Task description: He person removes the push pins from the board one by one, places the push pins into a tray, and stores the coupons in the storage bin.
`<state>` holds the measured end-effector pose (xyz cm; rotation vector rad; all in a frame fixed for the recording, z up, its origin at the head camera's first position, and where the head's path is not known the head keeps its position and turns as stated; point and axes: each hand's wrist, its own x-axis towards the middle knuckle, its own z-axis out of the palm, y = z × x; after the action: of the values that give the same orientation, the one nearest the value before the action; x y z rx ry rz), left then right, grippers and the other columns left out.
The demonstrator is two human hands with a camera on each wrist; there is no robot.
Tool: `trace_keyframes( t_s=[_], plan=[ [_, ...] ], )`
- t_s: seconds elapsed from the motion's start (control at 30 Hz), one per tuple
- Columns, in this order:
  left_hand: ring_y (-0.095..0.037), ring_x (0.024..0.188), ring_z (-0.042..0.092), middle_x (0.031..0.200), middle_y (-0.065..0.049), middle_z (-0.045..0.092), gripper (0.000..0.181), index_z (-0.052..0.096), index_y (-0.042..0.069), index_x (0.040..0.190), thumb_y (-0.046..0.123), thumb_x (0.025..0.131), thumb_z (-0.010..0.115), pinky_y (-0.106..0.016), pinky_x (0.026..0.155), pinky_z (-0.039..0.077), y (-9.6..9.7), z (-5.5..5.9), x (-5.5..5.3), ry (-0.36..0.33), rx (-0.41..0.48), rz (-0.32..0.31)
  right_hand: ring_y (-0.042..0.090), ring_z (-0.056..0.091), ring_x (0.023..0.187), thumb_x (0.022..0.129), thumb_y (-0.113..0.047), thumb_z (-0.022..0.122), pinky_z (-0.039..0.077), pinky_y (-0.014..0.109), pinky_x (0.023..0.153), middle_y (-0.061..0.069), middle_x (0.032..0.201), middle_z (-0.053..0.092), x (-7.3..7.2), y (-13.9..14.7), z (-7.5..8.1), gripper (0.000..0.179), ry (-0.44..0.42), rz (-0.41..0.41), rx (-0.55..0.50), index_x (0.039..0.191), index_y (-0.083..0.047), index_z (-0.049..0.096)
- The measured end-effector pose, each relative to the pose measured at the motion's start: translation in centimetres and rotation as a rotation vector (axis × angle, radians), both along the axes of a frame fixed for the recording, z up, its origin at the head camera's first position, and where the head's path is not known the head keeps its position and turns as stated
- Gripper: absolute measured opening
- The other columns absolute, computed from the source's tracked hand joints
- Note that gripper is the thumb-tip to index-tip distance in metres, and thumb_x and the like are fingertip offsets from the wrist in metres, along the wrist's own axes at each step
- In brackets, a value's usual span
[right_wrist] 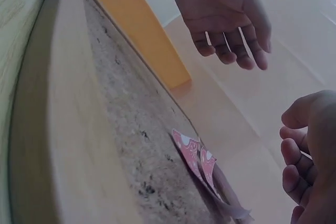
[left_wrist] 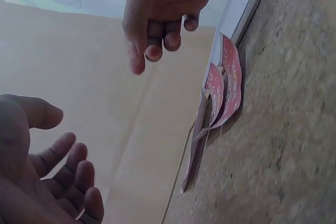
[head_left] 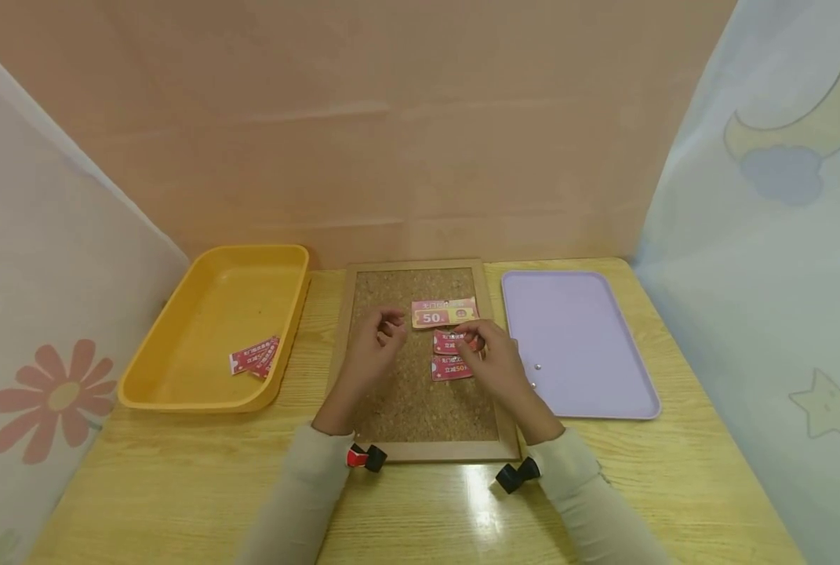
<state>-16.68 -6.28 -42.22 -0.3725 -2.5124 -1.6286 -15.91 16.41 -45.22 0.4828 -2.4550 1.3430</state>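
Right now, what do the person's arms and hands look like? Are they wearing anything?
The left sleeve and right sleeve are plain cream and reach down to the wrists. The left hand and right hand wear no gloves. One small black block sits at the left wrist, beside a red patch; a second black block sits at the right.

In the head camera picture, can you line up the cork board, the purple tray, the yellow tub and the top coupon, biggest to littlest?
1. Cork board
2. Yellow tub
3. Purple tray, only a bit smaller-looking than the tub
4. Top coupon, easily the littlest
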Motion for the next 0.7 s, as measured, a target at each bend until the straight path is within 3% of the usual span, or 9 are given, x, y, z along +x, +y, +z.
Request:
trace_keyframes(
  t_s=[0.2, 0.53, 0.7],
  plan=[
    [-0.019, 0.095, 0.054, 0.110, -0.004, 0.057, 0.029, 0.057, 0.011, 0.123, 0.023, 0.097, 0.059, -0.034, 0.073, 0.048, 1.5, -0.6, -0.4, -0.090, -0.085, -0.047, 0.013, 0.048, 0.070, 0.091, -0.017, 0.066, 0.039, 0.030, 0.062, -0.003, 0.088, 0.056, -0.4, 0.2, -0.9, 0.021, -0.026, -0.004, 0.030, 0.111, -0.010, 0.066],
    [-0.020, 0.096, 0.057, 0.111, -0.004, 0.058, 0.030, 0.060, 0.010, 0.122, 0.025, 0.096, 0.060, -0.037, 0.076, 0.051, 3.2, -1.9, -0.7, -0.200, -0.146, -0.084, 0.014, 0.050, 0.073, 0.089, -0.018, 0.071, 0.042, 0.030, 0.063, -0.001, 0.086, 0.057, -1.2, 0.3, -2.8, 0.023, -0.088, -0.008, 0.092, 0.110, -0.010, 0.067],
    [-0.023, 0.103, 0.059, 0.116, -0.008, 0.059, 0.031, 0.061, 0.009, 0.123, 0.027, 0.097, 0.059, -0.043, 0.085, 0.049, 3.5, -2.9, -0.9, -0.193, -0.209, -0.127, 0.014, 0.051, 0.075, 0.090, -0.022, 0.071, 0.043, 0.032, 0.066, -0.001, 0.084, 0.056, -1.4, 0.6, -3.8, 0.021, -0.113, 0.003, 0.153, 0.107, -0.012, 0.067]
  ],
)
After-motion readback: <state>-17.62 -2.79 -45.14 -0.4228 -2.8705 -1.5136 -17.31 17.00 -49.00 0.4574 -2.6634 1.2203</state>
